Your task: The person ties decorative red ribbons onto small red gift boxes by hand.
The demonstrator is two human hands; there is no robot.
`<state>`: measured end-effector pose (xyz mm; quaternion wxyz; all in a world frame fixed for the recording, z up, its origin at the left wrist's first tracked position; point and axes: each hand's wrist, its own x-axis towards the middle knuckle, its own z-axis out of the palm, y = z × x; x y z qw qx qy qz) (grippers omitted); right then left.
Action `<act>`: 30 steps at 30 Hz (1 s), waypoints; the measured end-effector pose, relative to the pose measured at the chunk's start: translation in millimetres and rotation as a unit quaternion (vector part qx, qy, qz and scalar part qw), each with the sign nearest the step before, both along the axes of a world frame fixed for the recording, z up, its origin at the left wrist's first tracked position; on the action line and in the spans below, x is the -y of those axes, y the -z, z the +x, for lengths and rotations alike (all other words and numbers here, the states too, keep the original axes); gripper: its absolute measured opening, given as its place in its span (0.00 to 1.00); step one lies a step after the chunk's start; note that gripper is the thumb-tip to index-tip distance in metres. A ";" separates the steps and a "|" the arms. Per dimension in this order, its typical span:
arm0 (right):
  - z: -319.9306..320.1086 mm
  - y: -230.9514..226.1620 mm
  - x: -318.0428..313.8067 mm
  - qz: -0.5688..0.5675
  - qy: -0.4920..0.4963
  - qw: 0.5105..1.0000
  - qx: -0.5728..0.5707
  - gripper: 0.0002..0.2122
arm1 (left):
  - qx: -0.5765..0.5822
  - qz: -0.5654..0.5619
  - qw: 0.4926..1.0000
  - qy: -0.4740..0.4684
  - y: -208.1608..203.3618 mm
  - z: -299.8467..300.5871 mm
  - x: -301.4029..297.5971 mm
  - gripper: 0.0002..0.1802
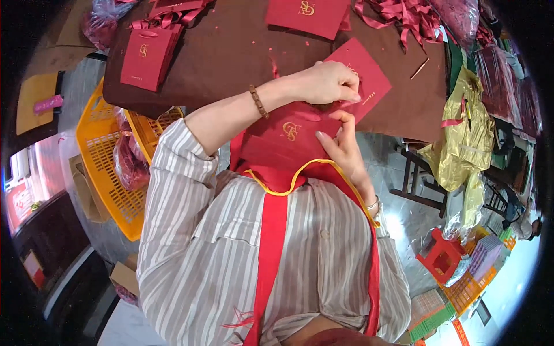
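Observation:
A red paper gift bag [277,141] with gold lettering rests against my lap at the table's near edge. My right hand [346,144], fingers curled, grips this bag at its upper right side. Just above the bag's top edge, my left hand [329,83] is closed in a pinch; what lies between its fingers is hidden. Another red bag [372,86] lies flat on the table, partly behind my left hand. A short strip of red ribbon [275,68] shows beside my left wrist.
The brown-covered table [225,57] holds stacked red bags [147,57] at left, another red bag [311,17] at the far side, heaped red ribbons [404,23] and a thin stick [420,68]. A yellow plastic crate [95,144] stands left; gold wrapping [461,138] hangs right.

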<state>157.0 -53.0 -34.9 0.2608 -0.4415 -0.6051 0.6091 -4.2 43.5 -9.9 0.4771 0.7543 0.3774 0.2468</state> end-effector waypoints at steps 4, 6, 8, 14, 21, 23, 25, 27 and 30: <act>-1.9 12.0 3.0 -0.004 0.008 0.997 -0.082 0.19 | -0.005 0.043 0.997 -0.069 -4.1 -6.9 -2.8 0.13; -2.2 -0.3 -0.9 -0.013 0.027 0.998 -0.048 0.19 | -0.007 0.081 0.990 -0.113 -27.7 -22.2 -5.3 0.14; 0.1 1.7 -3.9 -0.011 0.081 0.994 -0.076 0.19 | 0.027 0.131 0.968 -0.211 -53.8 -47.4 0.5 0.13; 4.0 -15.5 -10.4 -0.034 0.052 0.995 -0.080 0.19 | -0.002 -0.079 0.954 -0.289 -22.5 -91.7 42.9 0.17; -7.0 3.3 6.4 0.059 0.046 0.990 -0.119 0.26 | 0.206 -0.159 0.920 -0.292 8.2 -70.3 48.3 0.13; -6.6 0.1 10.4 -0.095 0.026 0.981 -0.166 0.29 | 0.267 -0.183 0.886 -0.331 18.2 -73.6 46.3 0.12; -15.5 5.8 15.5 -0.010 0.055 0.972 -0.228 0.30 | 0.344 -0.253 0.812 -0.398 25.3 -80.0 43.4 0.10; -16.8 14.8 20.3 -0.006 0.072 0.972 -0.223 0.31 | 0.333 -0.244 0.811 -0.414 23.7 -79.3 40.2 0.10; -18.0 21.8 21.7 0.018 0.085 0.970 -0.228 0.28 | 0.373 -0.240 0.762 -0.472 20.6 -82.2 35.8 0.09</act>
